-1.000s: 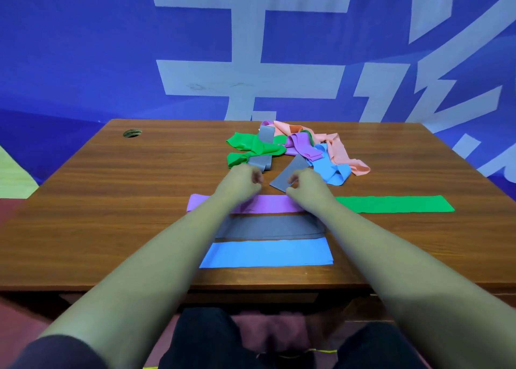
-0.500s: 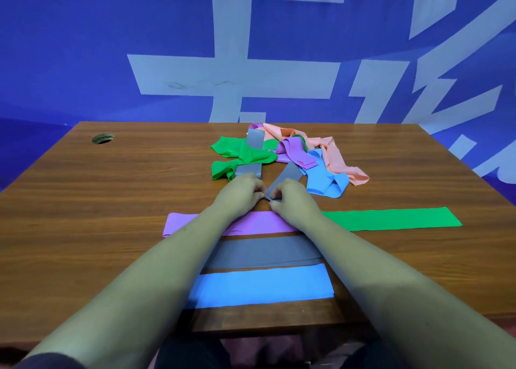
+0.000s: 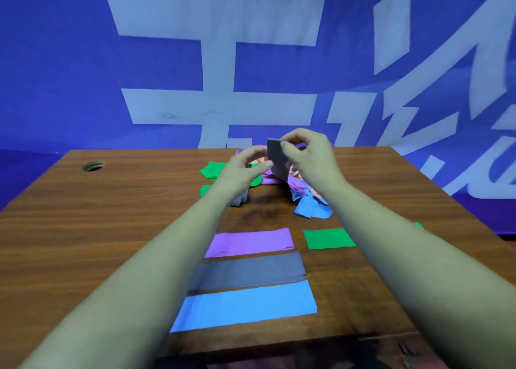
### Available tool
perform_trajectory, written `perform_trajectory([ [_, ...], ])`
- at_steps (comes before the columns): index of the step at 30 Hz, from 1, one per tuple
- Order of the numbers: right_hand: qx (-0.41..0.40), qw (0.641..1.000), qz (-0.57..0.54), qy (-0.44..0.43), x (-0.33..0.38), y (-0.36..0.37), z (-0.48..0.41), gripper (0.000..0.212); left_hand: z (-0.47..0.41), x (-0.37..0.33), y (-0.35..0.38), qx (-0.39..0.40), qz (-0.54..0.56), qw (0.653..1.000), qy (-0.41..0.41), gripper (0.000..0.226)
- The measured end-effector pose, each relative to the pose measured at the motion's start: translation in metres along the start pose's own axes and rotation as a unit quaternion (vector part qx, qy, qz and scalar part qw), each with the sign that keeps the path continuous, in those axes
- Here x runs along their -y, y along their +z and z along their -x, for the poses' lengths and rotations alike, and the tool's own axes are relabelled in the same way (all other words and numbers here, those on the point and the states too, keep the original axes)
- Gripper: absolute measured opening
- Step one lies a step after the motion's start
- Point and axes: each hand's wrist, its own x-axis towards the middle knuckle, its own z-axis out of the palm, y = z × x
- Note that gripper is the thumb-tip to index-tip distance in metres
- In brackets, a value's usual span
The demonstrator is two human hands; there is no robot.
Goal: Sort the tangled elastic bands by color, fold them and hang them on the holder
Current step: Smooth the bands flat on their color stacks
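Observation:
My right hand [image 3: 308,156] pinches the top end of a grey elastic band [image 3: 277,157] and holds it raised above the tangled pile [image 3: 304,201] of green, purple, pink and blue bands. My left hand [image 3: 245,170] hovers beside the grey band with fingers curled, its fingertips at the band's left edge. Another stretch of grey band [image 3: 241,199] hangs below my left wrist. Near me four bands lie flat on the table: purple [image 3: 250,241], grey [image 3: 251,271], blue [image 3: 245,304] and green [image 3: 328,238], the green one partly hidden by my right forearm.
The wooden table [image 3: 111,229] has a round cable hole [image 3: 94,166] at its far left. A blue banner with large white characters [image 3: 223,61] fills the wall behind. No holder is in view.
Both hands rose from the table surface, lifting the grey band's end out of the pile. The camera tilted, so the flat bands now sit lower in view.

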Motion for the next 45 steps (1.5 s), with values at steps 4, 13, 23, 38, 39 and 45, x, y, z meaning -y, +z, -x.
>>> perform_trajectory([
  [4,0.005,1.000,-0.006,-0.001,0.014,-0.017,-0.002,0.010,-0.011,-0.022,0.009,-0.075,0.010,0.997,0.017,0.016],
  [13,0.020,0.998,-0.064,0.011,0.062,-0.040,-0.004,0.008,-0.005,-0.061,0.006,-0.012,0.013,0.999,0.039,0.019],
  [23,-0.054,0.985,-0.164,-0.003,0.096,-0.059,0.002,0.008,0.031,-0.065,-0.015,-0.021,-0.064,0.995,-0.070,0.015],
  [38,-0.080,0.934,-0.259,0.231,0.058,-0.037,0.044,0.008,0.128,-0.079,-0.086,0.176,-0.050,0.958,-0.221,0.018],
  [39,-0.083,0.931,-0.265,0.237,0.055,-0.034,0.047,0.007,0.134,-0.079,-0.092,0.174,-0.069,0.955,-0.228,0.017],
  [45,-0.098,0.920,-0.231,0.300,0.016,-0.021,0.073,0.011,0.171,-0.053,-0.125,0.076,-0.027,0.958,-0.276,0.019],
])
